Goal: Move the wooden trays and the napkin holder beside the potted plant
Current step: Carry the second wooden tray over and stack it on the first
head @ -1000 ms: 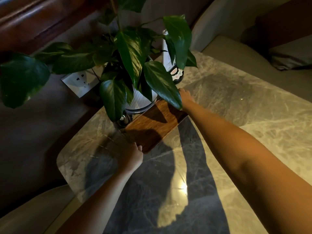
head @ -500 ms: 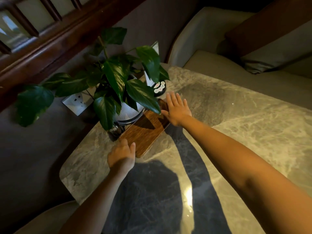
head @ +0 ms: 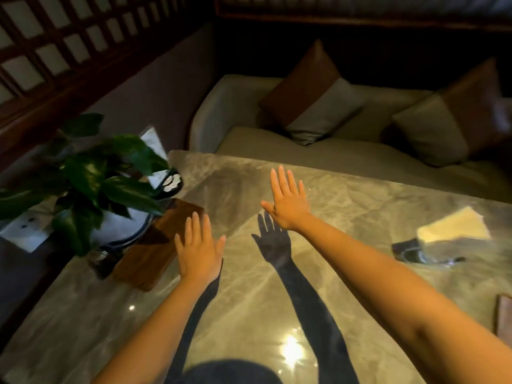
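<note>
A wooden tray [head: 155, 245] lies flat on the marble table [head: 346, 245], tucked against the white pot of the potted plant [head: 97, 184] at the left. My left hand [head: 198, 250] hovers open over the tray's right edge, holding nothing. Further right, my right hand [head: 286, 202] is raised above the bare marble with fingers spread and empty. A napkin holder [head: 440, 242] with pale napkins stands at the table's right side, well away from both hands. Another wooden tray's corner [head: 502, 314] shows at the right edge.
A small dark holder with a white card [head: 169, 181] stands behind the plant. A wall socket [head: 25, 228] is at the left. A bench seat with two cushions [head: 313, 101] runs along the table's far side. A wooden lattice screen fills the upper left.
Both hands have let go of the wooden tray and lifted off it, moving right with fingers spread. The view has swung up and to the right, bringing the napkin holder into sight.
</note>
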A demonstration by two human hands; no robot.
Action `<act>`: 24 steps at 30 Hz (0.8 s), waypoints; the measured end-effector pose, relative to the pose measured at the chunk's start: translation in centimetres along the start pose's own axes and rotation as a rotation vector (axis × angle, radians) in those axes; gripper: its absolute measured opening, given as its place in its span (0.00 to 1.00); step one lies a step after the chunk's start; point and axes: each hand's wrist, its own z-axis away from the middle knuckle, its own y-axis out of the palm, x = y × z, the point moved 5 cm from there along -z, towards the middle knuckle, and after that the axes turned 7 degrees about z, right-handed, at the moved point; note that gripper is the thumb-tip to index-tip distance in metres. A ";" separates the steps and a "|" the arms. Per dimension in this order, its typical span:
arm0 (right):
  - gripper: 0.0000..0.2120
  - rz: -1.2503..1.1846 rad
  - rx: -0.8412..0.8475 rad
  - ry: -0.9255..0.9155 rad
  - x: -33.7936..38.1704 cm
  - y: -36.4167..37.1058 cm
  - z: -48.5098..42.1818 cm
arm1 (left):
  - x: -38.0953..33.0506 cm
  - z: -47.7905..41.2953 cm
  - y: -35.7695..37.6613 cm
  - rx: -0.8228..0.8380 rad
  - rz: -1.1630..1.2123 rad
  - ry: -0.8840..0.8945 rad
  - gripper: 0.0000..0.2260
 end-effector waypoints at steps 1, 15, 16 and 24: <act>0.35 0.006 -0.005 0.030 -1.8 -0.4 1.3 | -1.9 0.0 0.4 0.006 -0.003 0.040 0.29; 0.35 0.022 -0.079 0.456 -25.2 -3.0 21.3 | -28.2 8.1 6.8 0.124 0.064 0.542 0.30; 0.35 0.014 -0.076 0.481 -26.5 -2.9 22.6 | -29.5 9.1 7.4 0.137 0.073 0.565 0.30; 0.36 -0.084 -0.031 0.669 -36.1 0.7 31.7 | -36.8 17.8 14.0 0.333 0.111 0.630 0.30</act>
